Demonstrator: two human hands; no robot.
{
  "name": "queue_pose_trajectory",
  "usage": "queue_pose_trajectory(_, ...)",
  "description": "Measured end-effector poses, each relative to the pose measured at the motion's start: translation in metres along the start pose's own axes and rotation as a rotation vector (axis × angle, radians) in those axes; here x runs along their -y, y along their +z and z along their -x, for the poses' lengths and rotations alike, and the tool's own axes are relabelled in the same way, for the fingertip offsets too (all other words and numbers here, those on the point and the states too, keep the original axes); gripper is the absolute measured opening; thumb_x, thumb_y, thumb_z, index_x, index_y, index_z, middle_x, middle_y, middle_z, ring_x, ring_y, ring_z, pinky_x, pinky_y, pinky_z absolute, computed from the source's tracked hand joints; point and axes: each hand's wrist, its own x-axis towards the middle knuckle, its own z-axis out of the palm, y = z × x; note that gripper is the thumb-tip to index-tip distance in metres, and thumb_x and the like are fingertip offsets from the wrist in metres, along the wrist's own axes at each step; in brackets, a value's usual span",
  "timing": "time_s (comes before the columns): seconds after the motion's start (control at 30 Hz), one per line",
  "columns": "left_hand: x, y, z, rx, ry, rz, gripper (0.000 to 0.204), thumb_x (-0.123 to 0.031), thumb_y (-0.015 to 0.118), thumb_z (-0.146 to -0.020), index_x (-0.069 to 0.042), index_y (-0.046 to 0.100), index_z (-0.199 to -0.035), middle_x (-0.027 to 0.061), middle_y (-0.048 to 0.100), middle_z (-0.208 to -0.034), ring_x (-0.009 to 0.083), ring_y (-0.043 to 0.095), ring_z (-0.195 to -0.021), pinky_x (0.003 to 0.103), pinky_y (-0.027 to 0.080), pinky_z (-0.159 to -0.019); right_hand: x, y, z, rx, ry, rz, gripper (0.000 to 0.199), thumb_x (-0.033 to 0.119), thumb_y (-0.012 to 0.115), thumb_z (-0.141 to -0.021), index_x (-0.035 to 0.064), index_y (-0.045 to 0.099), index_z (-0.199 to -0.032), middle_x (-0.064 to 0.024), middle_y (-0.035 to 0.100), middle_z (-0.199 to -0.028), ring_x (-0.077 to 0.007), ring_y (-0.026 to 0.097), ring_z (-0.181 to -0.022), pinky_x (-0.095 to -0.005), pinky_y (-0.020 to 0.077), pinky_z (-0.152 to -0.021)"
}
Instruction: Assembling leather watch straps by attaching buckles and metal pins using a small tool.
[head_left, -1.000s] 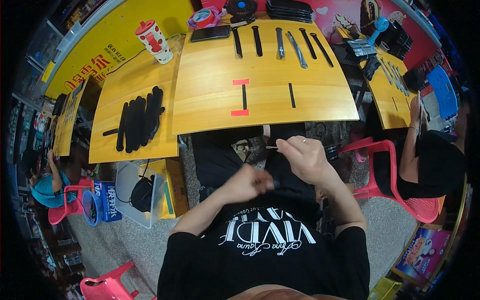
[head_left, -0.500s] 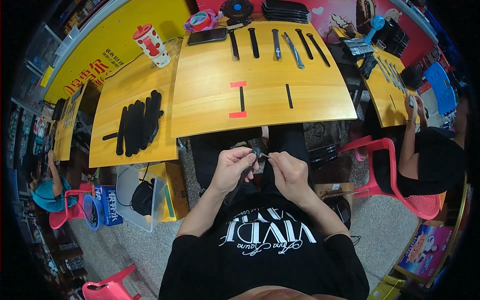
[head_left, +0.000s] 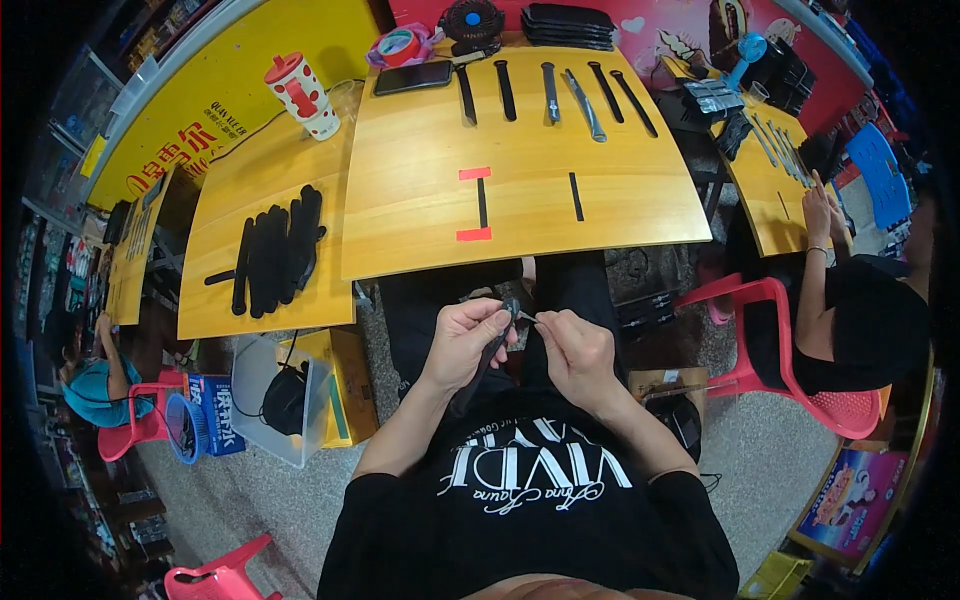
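In front of my lap, above the edge of the table, my left hand (head_left: 462, 342) is closed round a black strap (head_left: 487, 362). One end of the strap stands up between thumb and fingers, and the rest hangs toward my shirt. My right hand (head_left: 580, 352) pinches a thin, light-coloured pin-like piece (head_left: 526, 316) whose tip meets the strap's upper end. Its kind is too small to make out. On the table (head_left: 400, 215) beyond my hands lie a short black strip (head_left: 482, 204) between two red tape marks and a second black strip (head_left: 576, 197).
Several dark straps (head_left: 505, 92) lie in a row at the far side, near a phone (head_left: 413, 78) and a small fan (head_left: 470, 22). A bundle of black straps (head_left: 275, 250) rests on the left table by a dotted cup (head_left: 302, 98). A person (head_left: 850, 320) sits at right.
Both hands keep almost the same place, with the thin piece still at the strap's end. The person at right has moved their hands.
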Motion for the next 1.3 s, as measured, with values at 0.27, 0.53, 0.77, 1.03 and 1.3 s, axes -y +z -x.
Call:
queue_pose_trajectory(0.27, 0.002, 0.001, 0.000, -0.003, -0.001, -0.002, 0.015, -0.011, 0.059, -0.098, 0.000, 0.068, -0.101, 0.0064, 0.068, -0.076, 0.0092, 0.061, -0.055, 0.019, 0.048, -0.047, 0.003, -0.001, 0.001, 0.035, -0.008, 0.028, 0.010, -0.001, 0.062, -0.083, -0.0008, 0.062, -0.093, -0.0137, 0.058, -0.072, -0.0298, 0.063, -0.064, -0.0374, 0.0480, -0.053)
queue_pose_trajectory(0.53, 0.005, 0.008, 0.005, 0.013, 0.008, -0.242, 0.012, -0.008, 0.060, -0.096, 0.000, 0.069, -0.097, 0.0035, 0.066, -0.075, 0.0072, 0.059, -0.057, 0.020, 0.046, -0.050, 0.004, 0.001, -0.002, 0.047, -0.027, 0.122, 0.013, 0.000, 0.062, -0.081, 0.0005, 0.062, -0.095, -0.0131, 0.058, -0.073, -0.0307, 0.063, -0.065, -0.0386, 0.0479, -0.053)
queue_pose_trajectory(0.77, -0.001, 0.007, -0.001, 0.032, 0.442, -0.716, 0.010, -0.004, 0.064, -0.092, 0.003, 0.069, -0.097, 0.0050, 0.067, -0.079, 0.0100, 0.060, -0.061, 0.021, 0.047, -0.054, -0.009, -0.011, -0.016, 0.205, 0.289, -0.458, 0.012, 0.006, 0.070, -0.087, -0.0037, 0.065, -0.081, -0.0134, 0.059, -0.065, -0.0172, 0.058, -0.053, -0.0266, 0.0415, -0.050)
queue_pose_trajectory(1.03, -0.003, 0.000, -0.001, 0.135, -0.294, 0.265, 0.022, -0.018, 0.058, -0.100, 0.001, 0.067, -0.106, 0.0067, 0.068, -0.082, 0.0146, 0.063, -0.065, 0.026, 0.053, -0.061, -0.010, 0.004, -0.009, -0.021, 0.016, -0.055, 0.013, 0.008, 0.069, -0.083, 0.0017, 0.063, -0.074, -0.0116, 0.059, -0.065, -0.0276, 0.059, -0.053, -0.0330, 0.0424, -0.046)
queue_pose_trajectory(1.3, 0.015, 0.014, 0.008, 0.119, -0.301, 0.580, 0.020, -0.015, 0.056, -0.099, 0.001, 0.068, -0.101, 0.0089, 0.068, -0.087, 0.0173, 0.064, -0.074, 0.030, 0.053, -0.070, -0.015, 0.004, -0.005, -0.196, -0.533, 0.460, 0.011, 0.006, 0.070, -0.079, -0.0036, 0.063, -0.080, -0.0085, 0.054, -0.064, -0.0173, 0.052, -0.050, -0.0258, 0.0378, -0.043)
